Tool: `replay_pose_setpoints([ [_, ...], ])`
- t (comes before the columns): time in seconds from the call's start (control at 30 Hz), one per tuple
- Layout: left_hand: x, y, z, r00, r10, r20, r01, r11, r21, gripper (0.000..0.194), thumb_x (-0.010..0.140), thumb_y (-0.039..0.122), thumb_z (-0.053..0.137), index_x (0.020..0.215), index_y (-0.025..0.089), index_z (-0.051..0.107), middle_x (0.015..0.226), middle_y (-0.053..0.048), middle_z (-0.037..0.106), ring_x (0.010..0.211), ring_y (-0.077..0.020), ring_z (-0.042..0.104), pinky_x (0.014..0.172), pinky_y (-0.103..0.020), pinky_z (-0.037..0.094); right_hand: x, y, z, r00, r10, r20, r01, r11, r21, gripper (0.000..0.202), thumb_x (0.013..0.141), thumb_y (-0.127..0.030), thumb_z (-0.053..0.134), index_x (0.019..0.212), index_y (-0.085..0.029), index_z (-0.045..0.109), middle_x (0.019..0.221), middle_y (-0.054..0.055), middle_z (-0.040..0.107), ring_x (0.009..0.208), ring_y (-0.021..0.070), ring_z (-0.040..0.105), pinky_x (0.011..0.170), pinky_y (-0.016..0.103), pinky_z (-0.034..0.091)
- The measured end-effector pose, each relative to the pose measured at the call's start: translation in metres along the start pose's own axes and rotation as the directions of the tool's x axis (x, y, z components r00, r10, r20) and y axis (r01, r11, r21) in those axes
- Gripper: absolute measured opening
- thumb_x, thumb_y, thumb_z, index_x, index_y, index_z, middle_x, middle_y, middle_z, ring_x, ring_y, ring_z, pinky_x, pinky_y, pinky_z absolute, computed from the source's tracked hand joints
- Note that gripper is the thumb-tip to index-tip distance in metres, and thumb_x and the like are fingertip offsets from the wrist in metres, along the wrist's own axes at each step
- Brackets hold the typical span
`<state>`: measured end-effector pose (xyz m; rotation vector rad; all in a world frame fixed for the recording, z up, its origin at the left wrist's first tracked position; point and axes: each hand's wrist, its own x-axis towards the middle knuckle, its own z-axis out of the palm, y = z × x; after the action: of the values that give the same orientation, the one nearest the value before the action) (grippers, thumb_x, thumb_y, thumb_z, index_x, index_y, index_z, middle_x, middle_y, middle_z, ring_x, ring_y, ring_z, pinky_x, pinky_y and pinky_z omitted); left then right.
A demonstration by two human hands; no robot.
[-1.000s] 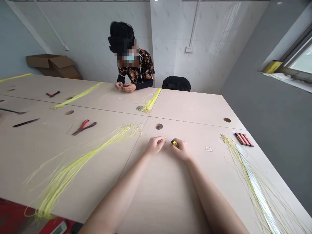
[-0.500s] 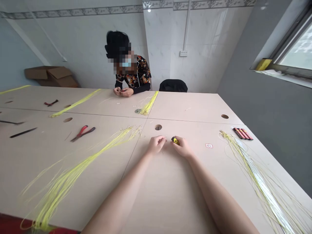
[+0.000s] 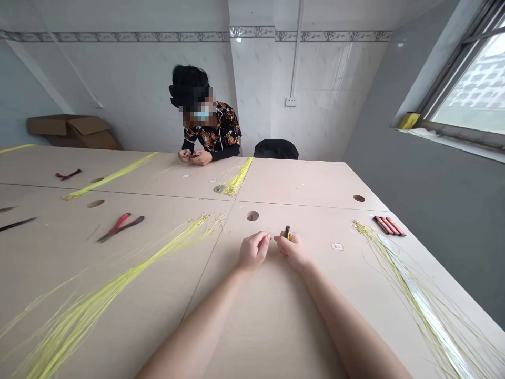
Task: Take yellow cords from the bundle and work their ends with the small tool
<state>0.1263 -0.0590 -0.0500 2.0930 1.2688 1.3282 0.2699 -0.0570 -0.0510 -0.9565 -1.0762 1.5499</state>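
My left hand (image 3: pixel 253 250) is pinched closed over the middle of the table, around something too small to make out near its fingertips. Close beside it on the right, my right hand (image 3: pixel 292 249) is closed on a small black and yellow tool (image 3: pixel 288 232), which now stands upright between the fingers. The fingertips of both hands are nearly touching. A bundle of yellow strands (image 3: pixel 145 258) lies to the left of my hands, its tips near my left hand. To the right of my right hand is a small red-edged label (image 3: pixel 337 246).
Red-handled pliers (image 3: pixel 120 227) lie at the left. At the right are another strand bundle (image 3: pixel 410 287) and several red tubes (image 3: pixel 389 226). A round hole (image 3: pixel 253 216) is beyond my hands. Across the table a person (image 3: pixel 211 126) holds something small.
The view has tilted up slightly. My right hand has turned the black and yellow tool from slanted to upright, and its fingertips have come closer to my left hand.
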Motion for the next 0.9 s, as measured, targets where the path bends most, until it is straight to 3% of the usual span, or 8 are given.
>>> replay_pose_setpoints([
  [0.13, 0.0020, -0.0014, -0.0016, 0.999, -0.040, 0.003, 0.040, 0.999, -0.035, 0.032, 0.088, 0.035, 0.040, 0.067, 0.016, 0.056, 0.052, 0.001, 0.049, 0.048, -0.0094, 0.042, 0.049, -0.021, 0.033, -0.0020, 0.0025, 0.0101, 0.999, -0.014, 0.043, 0.011, 0.998, 0.056, 0.038, 0.071, -0.037, 0.061, 0.056, -0.021, 0.030, 0.044, -0.008, 0.027, 0.042, 0.0066, 0.024, 0.043, 0.024, 0.023],
  [0.3, 0.0028, -0.0012, -0.0025, 0.997, -0.076, 0.031, 0.079, 0.994, -0.079, 0.033, 0.089, 0.038, 0.039, 0.073, 0.016, 0.058, 0.061, -0.002, 0.059, 0.055, -0.0110, 0.050, 0.054, -0.022, 0.038, -0.0021, 0.0037, 0.0085, 0.983, -0.015, 0.185, 0.018, 1.000, -0.016, 0.037, 0.068, -0.039, 0.065, 0.056, -0.020, 0.036, 0.043, -0.007, 0.035, 0.041, 0.0065, 0.029, 0.044, 0.024, 0.023],
  [0.43, 0.0024, -0.0024, -0.0011, 0.997, -0.063, 0.038, 0.066, 0.995, -0.080, 0.033, 0.089, 0.038, 0.039, 0.073, 0.016, 0.057, 0.061, -0.001, 0.058, 0.054, -0.0108, 0.049, 0.053, -0.022, 0.037, -0.0014, 0.0029, 0.0046, 0.978, 0.005, 0.207, -0.013, 0.999, 0.039, 0.039, 0.068, -0.039, 0.066, 0.056, -0.019, 0.036, 0.045, -0.007, 0.034, 0.043, 0.0064, 0.029, 0.044, 0.023, 0.022],
  [0.9, 0.0044, -0.0071, 0.0007, 0.996, -0.069, 0.062, 0.075, 0.993, -0.088, 0.033, 0.089, 0.037, 0.039, 0.068, 0.016, 0.054, 0.058, 0.000, 0.054, 0.053, -0.0102, 0.045, 0.053, -0.021, 0.035, -0.0013, 0.0026, 0.0053, 0.973, -0.001, 0.233, 0.012, 0.999, -0.043, 0.037, 0.071, -0.042, 0.064, 0.058, -0.019, 0.038, 0.047, -0.006, 0.037, 0.045, 0.0078, 0.033, 0.047, 0.024, 0.028],
])
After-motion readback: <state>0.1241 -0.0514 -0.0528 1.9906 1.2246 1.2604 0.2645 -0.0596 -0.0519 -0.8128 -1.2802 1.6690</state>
